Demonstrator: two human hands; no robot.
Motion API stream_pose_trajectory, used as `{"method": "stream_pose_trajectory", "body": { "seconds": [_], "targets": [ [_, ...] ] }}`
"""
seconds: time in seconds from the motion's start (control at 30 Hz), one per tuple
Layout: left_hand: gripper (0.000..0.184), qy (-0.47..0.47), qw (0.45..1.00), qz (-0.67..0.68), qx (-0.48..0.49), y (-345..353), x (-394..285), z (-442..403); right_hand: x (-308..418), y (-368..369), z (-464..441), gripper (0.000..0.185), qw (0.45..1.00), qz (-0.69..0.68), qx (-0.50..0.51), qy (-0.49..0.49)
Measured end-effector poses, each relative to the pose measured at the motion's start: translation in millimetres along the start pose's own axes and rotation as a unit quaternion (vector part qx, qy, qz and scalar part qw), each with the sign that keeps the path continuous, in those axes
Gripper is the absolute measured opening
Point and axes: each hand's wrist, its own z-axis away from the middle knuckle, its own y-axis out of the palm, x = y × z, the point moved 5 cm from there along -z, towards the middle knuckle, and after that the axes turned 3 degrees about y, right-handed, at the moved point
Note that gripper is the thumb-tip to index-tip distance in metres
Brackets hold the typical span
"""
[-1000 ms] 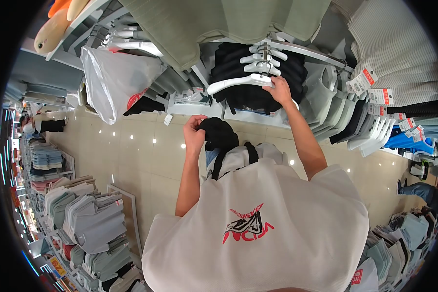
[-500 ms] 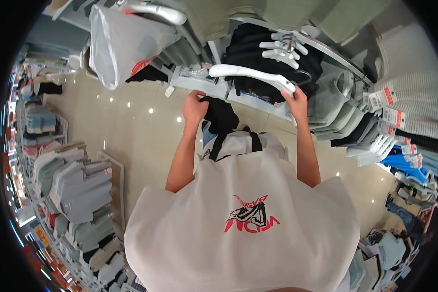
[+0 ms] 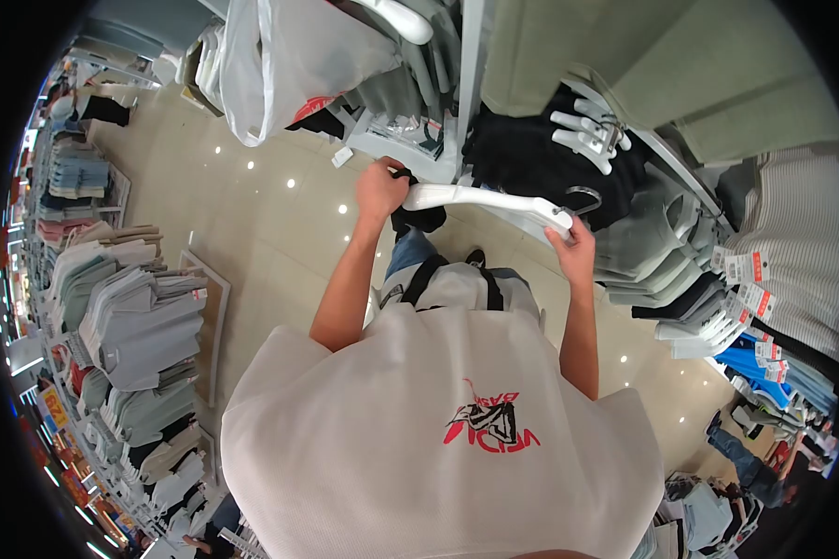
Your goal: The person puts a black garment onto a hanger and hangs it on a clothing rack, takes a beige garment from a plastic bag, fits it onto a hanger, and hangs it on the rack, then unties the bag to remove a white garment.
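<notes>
Pale floor [image 3: 261,219] is edged by clothing racks [image 3: 144,326]. Black cloth [image 3: 421,220] is gripped by the left hand [image 3: 380,191]; beside it, the white hanger [image 3: 480,196], already unhooked, its visible length bare, is pinched by the right hand [image 3: 575,252].

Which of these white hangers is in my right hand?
The single white hanger stretching from your right hand towards your left hand. Neither hand touches the hangers bunched by the black clothes or the one up top.
</notes>
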Motion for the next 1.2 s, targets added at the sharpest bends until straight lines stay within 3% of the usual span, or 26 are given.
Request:
{"method": "stream_pose_trajectory", "body": {
  "seconds": [0.23, 0.37, 0.6, 0.73, 0.83, 0.97, 1.0, 1.2],
  "targets": [
    [0.024, 0.100, 0.991, 0.086, 0.004, -26.6, -31.4, 1.1, 47.8, 81.6, -26.1, 0.028, 0.999, 0.033, 0.011, -0.021],
    [0.018, 0.111, 0.972, 0.201, 0.041, -38.3, -42.2, -0.2, 73.7, 139.0, -31.7, 0.030, 0.995, 0.036, 0.048, -0.076],
    [0.023, 0.133, 0.892, 0.417, 0.110, -59.4, -43.0, -13.3, 83.1, 230.1, -38.4, 0.022, 0.986, -0.132, 0.099, 0.019],
    [0.027, 0.182, 0.911, 0.331, 0.168, -86.0, -51.8, -5.4, 95.3, 252.5, -41.6, 0.022, 0.991, -0.049, 0.122, -0.010],
    [0.032, 0.208, 0.913, 0.322, 0.137, -100.5, -48.1, -4.9, 138.9, 265.0, -46.3, 0.018, 0.989, -0.122, 0.073, -0.034],
    [0.037, 0.267, 0.889, 0.303, 0.215, -115.1, -45.3, -1.5, 119.6, 270.3, -45.3, 0.013, 0.984, -0.146, 0.069, 0.070],
    [0.037, 0.312, 0.879, 0.298, 0.200, -118.9, -45.5, -1.1, 125.6, 272.7, -45.8, 0.008, 0.982, -0.170, 0.059, 0.060],
    [0.029, 0.356, 0.863, 0.283, 0.221, -137.1, -45.2, -4.1, 138.5, 274.8, -44.4, 0.012, 0.972, -0.235, 0.004, 0.023]
  ]
}}
